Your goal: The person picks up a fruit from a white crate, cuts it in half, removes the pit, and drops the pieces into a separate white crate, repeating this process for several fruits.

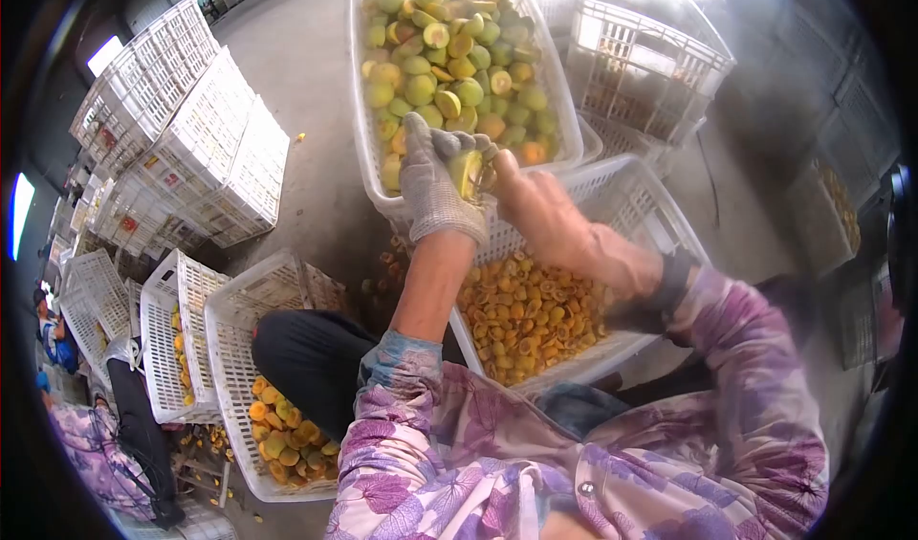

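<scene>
My left hand, in a grey knit glove, grips a piece of cut green-skinned fruit with pale yellow flesh. Against the fruit's right side is my right hand, bare and slightly blurred, its fingers curled closed; what they hold is hidden. Both hands are over the near edge of a white crate heaped with green fruit, many of them cut in half. Below my right forearm, another white crate contains many small orange-yellow fruit pieces.
A white crate with orange fruit halves stands by my left knee. Stacked white crates rise at the left, more crates at the back right. Another person's leg shows at lower left. Scraps litter the floor.
</scene>
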Tool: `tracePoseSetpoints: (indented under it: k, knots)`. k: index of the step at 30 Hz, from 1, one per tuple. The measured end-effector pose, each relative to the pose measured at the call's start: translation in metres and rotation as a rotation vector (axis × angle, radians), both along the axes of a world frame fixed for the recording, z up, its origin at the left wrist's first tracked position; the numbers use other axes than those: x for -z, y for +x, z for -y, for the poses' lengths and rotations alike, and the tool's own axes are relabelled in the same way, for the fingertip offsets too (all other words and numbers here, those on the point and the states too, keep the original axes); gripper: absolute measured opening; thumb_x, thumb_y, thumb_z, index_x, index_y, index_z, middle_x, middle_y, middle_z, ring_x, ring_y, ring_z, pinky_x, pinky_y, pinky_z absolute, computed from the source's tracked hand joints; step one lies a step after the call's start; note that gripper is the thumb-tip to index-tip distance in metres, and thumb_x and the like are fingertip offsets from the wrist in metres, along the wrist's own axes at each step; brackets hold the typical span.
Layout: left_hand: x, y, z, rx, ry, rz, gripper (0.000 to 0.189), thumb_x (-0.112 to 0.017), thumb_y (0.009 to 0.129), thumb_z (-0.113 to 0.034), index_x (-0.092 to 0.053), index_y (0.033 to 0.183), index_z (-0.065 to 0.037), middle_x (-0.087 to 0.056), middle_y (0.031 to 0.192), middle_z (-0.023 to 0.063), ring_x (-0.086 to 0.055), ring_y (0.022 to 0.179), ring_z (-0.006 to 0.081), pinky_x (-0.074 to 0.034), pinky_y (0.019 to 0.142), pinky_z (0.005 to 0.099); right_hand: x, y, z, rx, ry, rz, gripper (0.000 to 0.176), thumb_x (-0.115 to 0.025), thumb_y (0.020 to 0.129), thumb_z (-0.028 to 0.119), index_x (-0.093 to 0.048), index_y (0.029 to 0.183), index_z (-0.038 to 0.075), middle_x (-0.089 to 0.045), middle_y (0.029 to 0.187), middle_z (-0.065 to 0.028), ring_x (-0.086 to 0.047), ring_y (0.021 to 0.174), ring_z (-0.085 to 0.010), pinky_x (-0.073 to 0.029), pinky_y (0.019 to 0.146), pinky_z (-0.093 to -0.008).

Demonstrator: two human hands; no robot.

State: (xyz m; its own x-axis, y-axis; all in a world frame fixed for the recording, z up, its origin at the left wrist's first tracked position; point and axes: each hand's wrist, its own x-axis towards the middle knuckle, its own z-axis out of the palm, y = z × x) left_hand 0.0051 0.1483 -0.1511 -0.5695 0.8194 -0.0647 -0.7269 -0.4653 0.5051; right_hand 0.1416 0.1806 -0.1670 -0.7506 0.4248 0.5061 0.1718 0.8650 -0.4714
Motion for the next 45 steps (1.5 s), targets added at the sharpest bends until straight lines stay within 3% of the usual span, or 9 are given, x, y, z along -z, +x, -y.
tracePoseSetpoints:
  k: [9, 21, 29, 31, 33, 37, 39, 43, 45]
  knots:
    - [-0.013, 0.010, 0.014, 0.064, 0.097, 0.013, 0.051, -0.047, 0.097, -0.046, -0.047, 0.058, -0.012, -0.052, 0.060, 0.0040, -0.057, 0.064, 0.0225, -0.049, 0.068, 0.0375, 0.004, 0.001, -0.008, -0.044, 0.016, 0.077, 0.038, -0.053, 0.079, -0.006, -0.036, 0.113, -0.002, -0.058, 0.066, -0.0152, -0.061, 0.058, -0.0315, -0.047, 0.047, -0.0377]
    - [-0.017, 0.009, 0.015, 0.011, 0.238, -0.265, 0.052, -0.046, 0.097, -0.046, -0.048, 0.059, -0.011, -0.053, 0.061, 0.0059, -0.057, 0.065, 0.0241, -0.050, 0.067, 0.0393, -0.039, -0.003, 0.029, 0.148, -0.291, 0.135, 0.025, -0.056, 0.076, -0.008, -0.048, 0.100, -0.006, -0.059, 0.077, -0.0224, -0.061, 0.072, -0.0331, -0.048, 0.063, -0.0385]
    - [-0.027, 0.015, 0.028, 0.116, 0.362, -0.322, 0.055, -0.039, 0.099, -0.047, -0.045, 0.058, -0.011, -0.052, 0.061, 0.0069, -0.055, 0.065, 0.0244, -0.048, 0.069, 0.0382, -0.077, 0.017, 0.040, -0.106, -1.054, 0.274, 0.007, -0.051, 0.085, 0.004, -0.052, 0.088, -0.002, -0.049, 0.060, -0.0030, -0.049, 0.047, -0.0125, -0.037, 0.039, -0.0274]
    - [-0.030, 0.013, 0.028, 0.281, 0.543, -0.289, 0.054, -0.037, 0.100, -0.043, -0.044, 0.058, -0.010, -0.050, 0.061, 0.0084, -0.053, 0.064, 0.0251, -0.047, 0.068, 0.0380, -0.052, 0.014, 0.034, -0.112, -1.018, 0.203, 0.008, -0.051, 0.085, 0.005, -0.051, 0.087, -0.002, -0.051, 0.061, -0.0050, -0.050, 0.048, -0.0133, -0.038, 0.040, -0.0280]
    - [-0.032, 0.015, 0.030, 0.305, 0.524, -0.372, 0.054, -0.037, 0.101, -0.042, -0.044, 0.058, -0.009, -0.050, 0.061, 0.0093, -0.053, 0.064, 0.0251, -0.046, 0.067, 0.0377, -0.008, 0.004, 0.013, -0.175, 0.246, -0.286, 0.015, -0.050, 0.089, 0.009, -0.048, 0.098, -0.003, -0.052, 0.063, -0.0067, -0.048, 0.046, -0.0122, -0.039, 0.039, -0.0277]
    - [-0.034, 0.023, 0.037, 0.075, 0.327, -0.808, 0.054, -0.037, 0.101, -0.039, -0.044, 0.058, -0.007, -0.050, 0.061, 0.0113, -0.052, 0.063, 0.0251, -0.045, 0.065, 0.0368, -0.016, 0.009, 0.018, -0.154, 0.146, -0.415, 0.030, -0.052, 0.089, 0.010, -0.041, 0.114, -0.002, -0.054, 0.065, -0.0109, -0.053, 0.050, -0.0190, -0.044, 0.044, -0.0323]
    - [-0.021, 0.017, 0.025, 0.131, 0.320, -0.751, 0.054, -0.038, 0.100, -0.040, -0.047, 0.060, -0.005, -0.053, 0.064, 0.0119, -0.054, 0.063, 0.0239, -0.046, 0.066, 0.0356, -0.056, 0.035, 0.022, -0.131, -0.635, 0.337, 0.048, -0.056, 0.084, 0.006, -0.033, 0.125, 0.001, -0.057, 0.067, -0.0154, -0.059, 0.059, -0.0287, -0.049, 0.053, -0.0376]
    - [-0.025, 0.041, 0.019, 0.082, 0.218, -0.510, 0.055, -0.042, 0.099, -0.043, -0.056, 0.065, -0.002, -0.062, 0.071, 0.0125, -0.059, 0.068, 0.0195, -0.049, 0.070, 0.0311, -0.024, 0.030, 0.001, -0.066, 0.055, 0.087, 0.023, -0.052, 0.089, 0.010, -0.046, 0.108, -0.001, -0.054, 0.064, -0.0098, -0.057, 0.058, -0.0175, -0.045, 0.047, -0.0320]
    - [-0.023, 0.050, 0.019, -0.130, 0.143, -0.313, 0.052, -0.045, 0.099, -0.040, -0.057, 0.066, -0.001, -0.061, 0.068, 0.0117, -0.060, 0.068, 0.0206, -0.050, 0.071, 0.0305, -0.011, 0.031, -0.002, -0.078, 0.022, 0.049, 0.016, -0.051, 0.089, 0.011, -0.048, 0.099, -0.002, -0.053, 0.064, -0.0080, -0.056, 0.058, -0.0145, -0.044, 0.046, -0.0302]
